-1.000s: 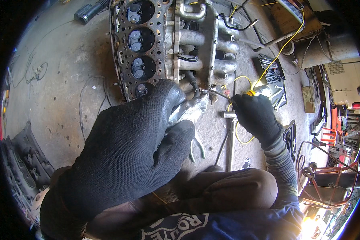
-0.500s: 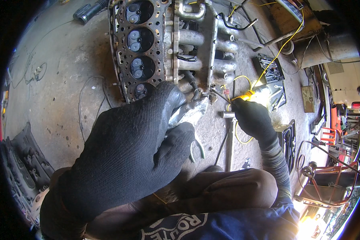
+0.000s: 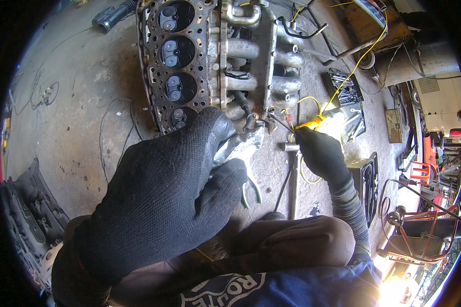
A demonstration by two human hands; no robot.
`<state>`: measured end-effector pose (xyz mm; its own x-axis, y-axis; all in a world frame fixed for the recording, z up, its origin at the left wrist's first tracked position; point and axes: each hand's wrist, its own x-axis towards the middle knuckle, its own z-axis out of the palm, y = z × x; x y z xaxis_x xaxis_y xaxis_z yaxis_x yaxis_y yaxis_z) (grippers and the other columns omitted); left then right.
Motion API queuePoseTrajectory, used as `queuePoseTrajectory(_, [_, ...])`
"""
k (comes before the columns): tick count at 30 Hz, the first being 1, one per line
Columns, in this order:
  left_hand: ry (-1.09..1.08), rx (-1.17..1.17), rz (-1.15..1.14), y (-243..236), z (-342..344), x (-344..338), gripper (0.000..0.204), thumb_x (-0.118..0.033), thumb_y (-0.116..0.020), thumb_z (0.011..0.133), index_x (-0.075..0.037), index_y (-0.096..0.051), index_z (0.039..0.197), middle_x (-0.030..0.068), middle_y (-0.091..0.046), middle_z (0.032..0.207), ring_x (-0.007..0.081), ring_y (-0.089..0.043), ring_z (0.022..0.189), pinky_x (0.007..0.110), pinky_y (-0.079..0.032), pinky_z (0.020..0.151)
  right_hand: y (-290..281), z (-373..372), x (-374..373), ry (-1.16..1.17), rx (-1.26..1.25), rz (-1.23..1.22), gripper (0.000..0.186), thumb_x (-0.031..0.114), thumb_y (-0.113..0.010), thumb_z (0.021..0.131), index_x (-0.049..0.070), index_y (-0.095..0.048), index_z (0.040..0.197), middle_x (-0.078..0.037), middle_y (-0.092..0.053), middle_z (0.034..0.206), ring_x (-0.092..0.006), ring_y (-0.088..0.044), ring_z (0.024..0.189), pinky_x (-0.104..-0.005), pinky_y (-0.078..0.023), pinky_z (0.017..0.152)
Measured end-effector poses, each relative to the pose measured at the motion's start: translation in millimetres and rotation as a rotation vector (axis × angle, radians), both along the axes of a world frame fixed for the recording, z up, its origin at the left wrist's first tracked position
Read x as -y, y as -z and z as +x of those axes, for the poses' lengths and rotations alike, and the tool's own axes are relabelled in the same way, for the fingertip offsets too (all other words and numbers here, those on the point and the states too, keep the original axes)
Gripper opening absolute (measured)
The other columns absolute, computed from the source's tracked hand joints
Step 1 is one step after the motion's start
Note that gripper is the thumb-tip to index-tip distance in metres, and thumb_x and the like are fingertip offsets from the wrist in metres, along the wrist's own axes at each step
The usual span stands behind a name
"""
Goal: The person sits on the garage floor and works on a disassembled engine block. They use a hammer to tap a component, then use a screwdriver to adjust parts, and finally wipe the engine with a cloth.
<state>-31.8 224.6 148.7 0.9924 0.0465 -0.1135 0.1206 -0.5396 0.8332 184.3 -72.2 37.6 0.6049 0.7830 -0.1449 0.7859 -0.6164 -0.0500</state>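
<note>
My left hand [image 3: 164,189], in a black knit glove, is closed at the near end of the engine's cylinder head [image 3: 202,77]. A shiny, crumpled-looking silver piece [image 3: 246,146] is pinched between its thumb and fingers; its kind is unclear. My right hand [image 3: 320,153], also gloved in black, is closed around a thin dark metal rod [image 3: 281,123], whose far end reaches the intake manifold [image 3: 266,66]. What lies inside the fist is hidden. Just beyond that hand, a yellow work light [image 3: 312,123] glows brightly. Pliers [image 3: 252,189] show partly beside my left thumb.
A yellow cord [image 3: 348,77] runs up to the right. Toolboxes with sockets and wrenches [image 3: 346,89] stand right of the engine. A long metal bar [image 3: 295,184] lies near my knee. Dark plastic covers [image 3: 30,204] rest at left, and a red-framed cart [image 3: 415,235] stands at right.
The view has shifted very slightly. Both hands keep nearly the same place and grip, and more of the pliers shows by my left thumb.
</note>
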Motion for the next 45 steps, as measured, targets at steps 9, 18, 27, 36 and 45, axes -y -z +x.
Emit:
queuePoseTrajectory(9, [-0.005, 0.024, -0.001, -0.5, -0.9, 1.5, 0.039, -0.016, -0.065, 0.103, 0.005, -0.057, 0.135, 0.0290, -0.074, 0.104, 0.0401, -0.078, 0.095, 0.046, -0.059, 0.083, 3.4, 9.8, 11.6, -0.062, 0.047, 0.053, 0.025, 0.009, -0.064, 0.095, 0.010, -0.073, 0.119, -0.013, -0.076, 0.096, -0.0357, -0.075, 0.088, -0.0463, -0.059, 0.077])
queuePoseTrajectory(18, [-0.011, -0.022, -0.042, 1.3, -0.3, 0.4, 0.041, -0.015, -0.065, 0.102, 0.007, -0.057, 0.136, 0.0291, -0.074, 0.106, 0.0395, -0.077, 0.099, 0.046, -0.059, 0.087, 9.4, 19.0, 16.7, -0.082, 0.036, 0.084, 0.026, 0.007, -0.063, 0.094, 0.010, -0.072, 0.118, -0.012, -0.076, 0.098, -0.0352, -0.075, 0.089, -0.0453, -0.058, 0.077])
queuePoseTrajectory(27, [0.000, 0.002, -0.018, -0.7, -1.7, 0.2, 0.038, -0.014, -0.065, 0.102, 0.003, -0.057, 0.134, 0.0288, -0.074, 0.105, 0.0412, -0.077, 0.098, 0.046, -0.058, 0.084, 23.5, 31.0, 29.6, -0.168, 0.071, 0.229, 0.022, 0.010, -0.063, 0.094, 0.012, -0.069, 0.115, -0.013, -0.073, 0.094, -0.0378, -0.073, 0.086, -0.0477, -0.056, 0.072])
queuePoseTrajectory(36, [-0.010, 0.005, 0.007, 0.8, -1.5, 2.3, 0.040, -0.013, -0.065, 0.101, 0.004, -0.057, 0.136, 0.0291, -0.074, 0.105, 0.0421, -0.077, 0.100, 0.047, -0.057, 0.086, 25.9, 33.6, 34.6, -0.168, 0.039, 0.246, 0.025, 0.010, -0.064, 0.095, 0.010, -0.070, 0.119, -0.014, -0.074, 0.099, -0.0379, -0.073, 0.091, -0.0473, -0.057, 0.077])
queuePoseTrajectory(45, [-0.090, -0.085, -0.086, -12.0, 0.8, -0.8, 0.037, -0.013, -0.065, 0.103, 0.008, -0.059, 0.133, 0.0289, -0.073, 0.109, 0.0362, -0.076, 0.103, 0.044, -0.058, 0.092, 5.7, 5.8, 20.4, -0.046, 0.032, 0.194, 0.013, 0.017, -0.065, 0.098, 0.012, -0.069, 0.109, -0.014, -0.074, 0.091, -0.0375, -0.073, 0.082, -0.0479, -0.057, 0.070])
